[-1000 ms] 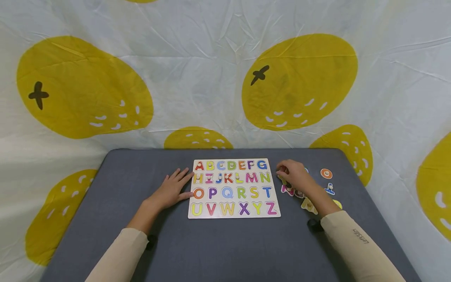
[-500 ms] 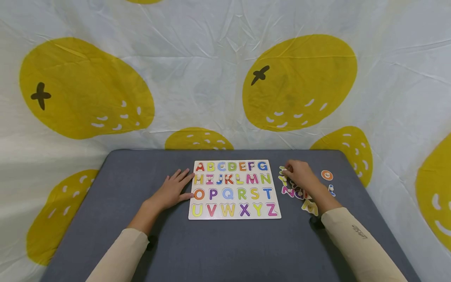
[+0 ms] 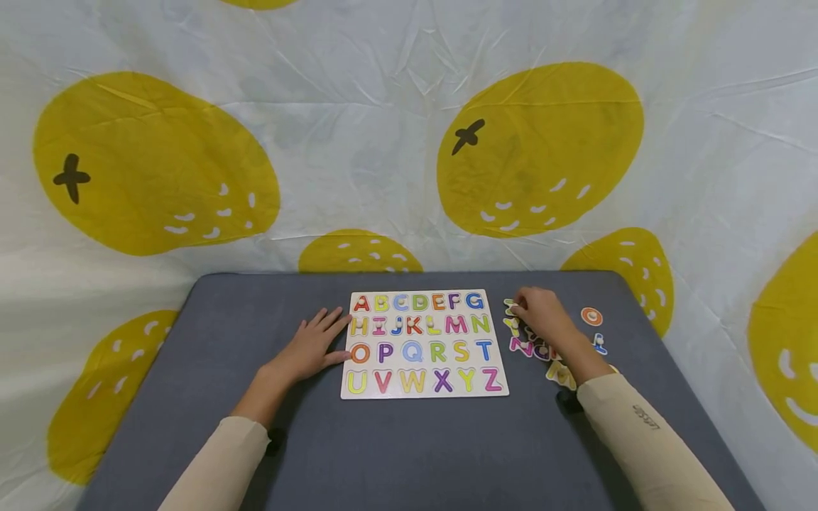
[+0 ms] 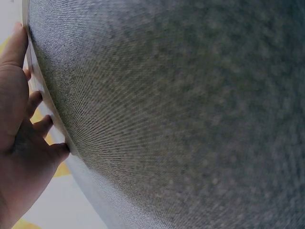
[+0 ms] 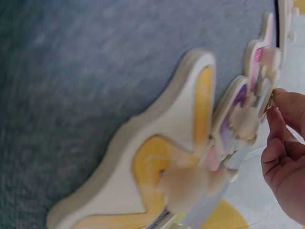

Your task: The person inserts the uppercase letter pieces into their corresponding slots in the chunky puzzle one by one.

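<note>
In the head view a pale letter puzzle board [image 3: 391,364] lies on the table. Colourful letters fill its rows, and knobbed pieces sit in the upper ones. My left hand [image 3: 311,346] rests at the board's left edge, fingers spread, with thumb and fingertips touching it. To the right of the board my right hand [image 3: 544,317] pinches a green letter piece [image 3: 509,305] at the far end of a loose pile. Thumb and forefinger meet in the right wrist view, but the hand partly hides the piece. Just below lie a yellow letter piece [image 3: 511,325] and a magenta one [image 3: 520,346].
An orange O piece [image 3: 591,316] and a blue letter piece [image 3: 599,344] lie right of the right hand. A yellow letter piece [image 3: 561,375] lies nearer the front, partly under the forearm. A white cloth with yellow fruit shapes [image 3: 543,149] hangs behind the dark table [image 3: 409,454].
My right hand has shifted slightly right from the near side of the pile, uncovering the green and yellow pieces. My left hand has stayed at the board's edge.
</note>
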### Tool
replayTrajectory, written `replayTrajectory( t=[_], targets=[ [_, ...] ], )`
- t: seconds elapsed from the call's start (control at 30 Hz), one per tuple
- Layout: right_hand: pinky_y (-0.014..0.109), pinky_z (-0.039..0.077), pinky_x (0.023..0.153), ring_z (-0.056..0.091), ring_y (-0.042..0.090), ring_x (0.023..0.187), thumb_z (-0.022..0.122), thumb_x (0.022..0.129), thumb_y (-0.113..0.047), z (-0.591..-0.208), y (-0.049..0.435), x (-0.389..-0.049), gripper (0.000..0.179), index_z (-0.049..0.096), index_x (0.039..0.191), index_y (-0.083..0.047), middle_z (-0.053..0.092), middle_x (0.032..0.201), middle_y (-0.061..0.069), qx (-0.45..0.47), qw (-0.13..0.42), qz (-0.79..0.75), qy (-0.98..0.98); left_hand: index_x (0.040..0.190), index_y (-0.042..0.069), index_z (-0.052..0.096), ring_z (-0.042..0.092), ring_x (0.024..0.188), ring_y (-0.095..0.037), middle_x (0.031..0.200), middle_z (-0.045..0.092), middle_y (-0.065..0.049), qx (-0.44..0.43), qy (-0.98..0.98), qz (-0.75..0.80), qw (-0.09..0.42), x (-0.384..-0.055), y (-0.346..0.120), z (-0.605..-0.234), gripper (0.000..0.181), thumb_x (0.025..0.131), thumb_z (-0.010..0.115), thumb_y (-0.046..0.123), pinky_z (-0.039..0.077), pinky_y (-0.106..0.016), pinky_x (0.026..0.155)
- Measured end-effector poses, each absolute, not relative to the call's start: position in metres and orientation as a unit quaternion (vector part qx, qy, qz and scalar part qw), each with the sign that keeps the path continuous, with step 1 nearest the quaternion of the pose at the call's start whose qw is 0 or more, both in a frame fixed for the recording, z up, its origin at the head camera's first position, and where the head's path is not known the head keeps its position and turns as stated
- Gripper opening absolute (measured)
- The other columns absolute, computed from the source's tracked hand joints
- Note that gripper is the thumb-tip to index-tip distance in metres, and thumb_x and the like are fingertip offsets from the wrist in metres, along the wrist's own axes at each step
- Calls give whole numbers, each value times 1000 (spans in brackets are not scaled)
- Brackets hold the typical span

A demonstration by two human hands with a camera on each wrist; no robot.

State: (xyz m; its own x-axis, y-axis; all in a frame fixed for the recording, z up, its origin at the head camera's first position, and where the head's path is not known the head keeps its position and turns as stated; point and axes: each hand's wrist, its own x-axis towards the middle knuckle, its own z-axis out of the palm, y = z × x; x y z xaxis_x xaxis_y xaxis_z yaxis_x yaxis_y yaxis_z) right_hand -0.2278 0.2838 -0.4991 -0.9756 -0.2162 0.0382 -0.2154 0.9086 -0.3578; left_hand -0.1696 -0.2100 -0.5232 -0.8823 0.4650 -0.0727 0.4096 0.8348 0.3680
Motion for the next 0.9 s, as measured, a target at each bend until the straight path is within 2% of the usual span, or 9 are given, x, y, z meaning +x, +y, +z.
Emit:
replayTrajectory(
  t=[0.2,0.57,0.9],
  targets=[
    [44,55,74,64,25,82,73,97,-13,-489,270,-222,16,72,105,0,69,93,14,-136,6,-201,970,163,16,34,21,156,-48,169,29,-17,228,956,171,77,-170,-212,-526,82,97,68,51,23,-78,114],
    [40,55,75,62,21,82,75,92,-5,-489,245,-212,8,75,99,-3,66,89,8,-216,-17,-204,955,164,17,33,20,156,-47,170,28,-16,222,956,170,84,-170,-212,-525,83,97,67,53,21,-77,116],
    [37,53,73,58,17,78,76,91,-3,-494,229,-207,8,76,99,-3,65,89,7,-260,0,-191,947,164,15,33,20,156,-48,169,28,-18,224,956,171,86,-170,-210,-522,83,97,68,50,20,-77,116]
  ],
)
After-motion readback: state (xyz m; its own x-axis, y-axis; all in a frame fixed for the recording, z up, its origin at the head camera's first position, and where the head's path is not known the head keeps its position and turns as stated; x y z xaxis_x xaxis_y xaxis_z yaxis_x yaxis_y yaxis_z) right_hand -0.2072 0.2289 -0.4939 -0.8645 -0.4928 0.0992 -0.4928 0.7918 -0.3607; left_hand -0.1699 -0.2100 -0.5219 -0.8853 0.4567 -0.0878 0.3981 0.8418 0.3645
